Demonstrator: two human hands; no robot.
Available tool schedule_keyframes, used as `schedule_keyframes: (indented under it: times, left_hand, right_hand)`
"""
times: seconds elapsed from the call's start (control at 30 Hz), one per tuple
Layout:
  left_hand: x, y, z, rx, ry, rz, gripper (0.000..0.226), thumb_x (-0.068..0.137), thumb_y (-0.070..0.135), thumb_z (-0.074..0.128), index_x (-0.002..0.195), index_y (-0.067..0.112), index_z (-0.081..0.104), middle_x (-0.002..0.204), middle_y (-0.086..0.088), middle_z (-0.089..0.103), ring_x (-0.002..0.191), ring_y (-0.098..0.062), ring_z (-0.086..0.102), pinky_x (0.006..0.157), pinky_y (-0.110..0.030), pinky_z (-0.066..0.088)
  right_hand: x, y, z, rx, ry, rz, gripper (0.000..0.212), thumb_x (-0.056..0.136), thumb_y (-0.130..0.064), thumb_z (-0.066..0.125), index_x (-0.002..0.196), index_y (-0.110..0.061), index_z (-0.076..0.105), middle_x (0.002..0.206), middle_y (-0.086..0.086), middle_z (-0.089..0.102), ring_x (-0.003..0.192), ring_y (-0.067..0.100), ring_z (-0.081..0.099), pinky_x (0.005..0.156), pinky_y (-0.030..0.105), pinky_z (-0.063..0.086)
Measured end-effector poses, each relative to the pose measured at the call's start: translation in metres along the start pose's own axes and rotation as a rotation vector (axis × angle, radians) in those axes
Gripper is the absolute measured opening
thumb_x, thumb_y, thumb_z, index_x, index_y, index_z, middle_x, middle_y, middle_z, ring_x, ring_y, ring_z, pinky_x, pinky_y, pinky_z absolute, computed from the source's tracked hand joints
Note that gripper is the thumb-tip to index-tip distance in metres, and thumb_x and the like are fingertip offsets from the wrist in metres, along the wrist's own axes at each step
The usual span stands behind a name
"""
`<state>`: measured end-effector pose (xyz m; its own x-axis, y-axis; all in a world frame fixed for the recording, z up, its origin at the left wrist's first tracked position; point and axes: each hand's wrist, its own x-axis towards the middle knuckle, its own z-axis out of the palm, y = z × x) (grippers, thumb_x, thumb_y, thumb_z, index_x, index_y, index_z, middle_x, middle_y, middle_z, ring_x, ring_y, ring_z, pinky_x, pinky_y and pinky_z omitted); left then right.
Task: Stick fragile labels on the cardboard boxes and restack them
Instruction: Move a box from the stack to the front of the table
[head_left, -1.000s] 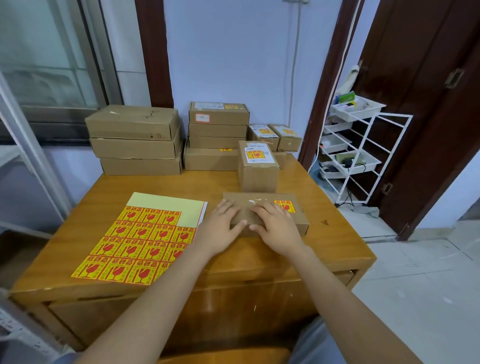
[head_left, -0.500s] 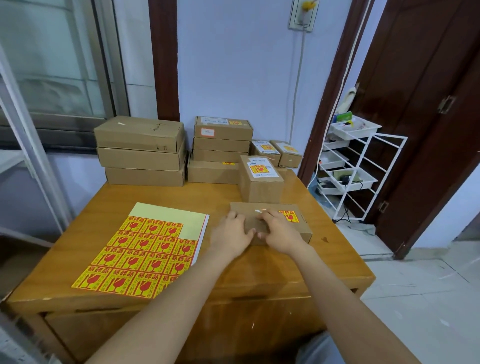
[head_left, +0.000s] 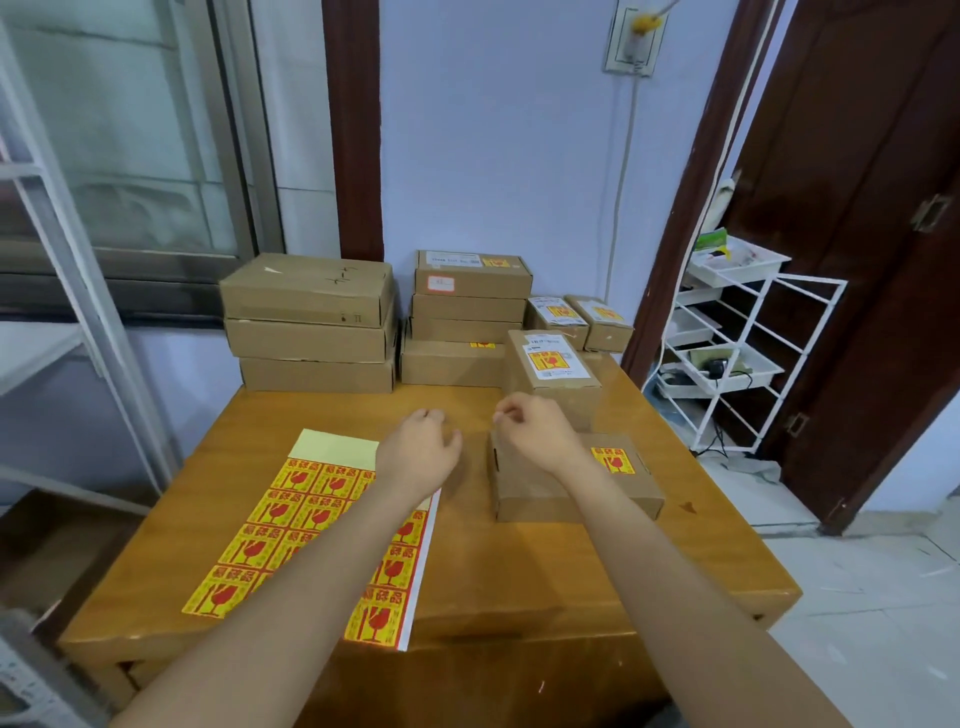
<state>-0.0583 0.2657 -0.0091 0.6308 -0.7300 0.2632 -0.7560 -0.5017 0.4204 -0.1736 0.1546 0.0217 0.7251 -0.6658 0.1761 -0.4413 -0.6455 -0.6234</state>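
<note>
Cardboard box (head_left: 550, 488) with a yellow fragile label (head_left: 614, 460) on its top sits right of centre in the frame, flat on the wooden table (head_left: 519, 571). Both hands are lifted off it. The right hand (head_left: 537, 431) hovers above the box's upper-left corner, fingers loosely curled with the tips drawn close together — can't tell if anything tiny is pinched in there, nothing shows. The left hand (head_left: 418, 449) hangs over bare table just left of the box, fingers relaxed and bent downward, not touching it.

The sticker sheet (head_left: 291, 525) lies at lower left of centre, partly under the left forearm. Right behind the box stands a taller labelled box (head_left: 553, 374). Further up, along the wall, a three-box stack (head_left: 311, 325) sits left of centre, a four-box stack (head_left: 467, 322) in the middle, and two small labelled boxes (head_left: 579, 319) just to its right. A white wire rack (head_left: 737, 353) stands at the right edge by the door.
</note>
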Motion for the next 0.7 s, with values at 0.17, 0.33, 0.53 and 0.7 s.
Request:
schedule_keyframes:
  times: [0.17, 0.33, 0.53, 0.7]
  left_hand:
    - [0.025, -0.048, -0.028, -0.06, 0.11, -0.135, 0.036, 0.096, 0.035, 0.042, 0.12, 0.012, 0.055, 0.12, -0.008, 0.058, 0.107, -0.029, 0.055, 0.075, -0.032, 0.042]
    - [0.054, -0.093, -0.047, -0.208, 0.223, -0.293, 0.037, 0.097, 0.036, 0.042, 0.118, 0.008, 0.056, 0.117, -0.012, 0.06, 0.103, -0.031, 0.055, 0.076, -0.034, 0.042]
    - [0.105, -0.145, -0.065, -0.401, 0.374, -0.48, 0.038, 0.097, 0.033, 0.041, 0.117, 0.005, 0.055, 0.11, -0.017, 0.062, 0.099, -0.035, 0.056, 0.082, -0.04, 0.044]
    - [0.15, -0.172, -0.078, -0.453, 0.477, -0.535, 0.036, 0.091, 0.035, 0.044, 0.114, 0.007, 0.049, 0.109, -0.016, 0.059, 0.098, -0.037, 0.057, 0.081, -0.047, 0.048]
  right_hand:
    - [0.033, -0.02, 0.013, 0.138, 0.043, 0.023, 0.014, 0.093, -0.018, 0.048, 0.092, -0.02, 0.062, 0.083, -0.004, 0.062, 0.081, 0.016, 0.059, 0.072, 0.03, 0.048]
    - [0.069, -0.042, 0.03, 0.204, 0.056, 0.025, 0.022, 0.094, -0.016, 0.045, 0.103, -0.015, 0.065, 0.085, -0.003, 0.06, 0.067, 0.01, 0.054, 0.058, 0.023, 0.042]
    - [0.116, -0.068, 0.057, 0.299, 0.021, 0.02, 0.025, 0.093, -0.014, 0.044, 0.086, -0.003, 0.065, 0.071, 0.005, 0.058, 0.059, 0.016, 0.048, 0.058, 0.029, 0.039]
    - [0.158, -0.088, 0.07, 0.371, 0.01, 0.052, 0.027, 0.094, -0.019, 0.043, 0.074, -0.012, 0.059, 0.065, -0.001, 0.055, 0.056, 0.014, 0.047, 0.055, 0.027, 0.037]
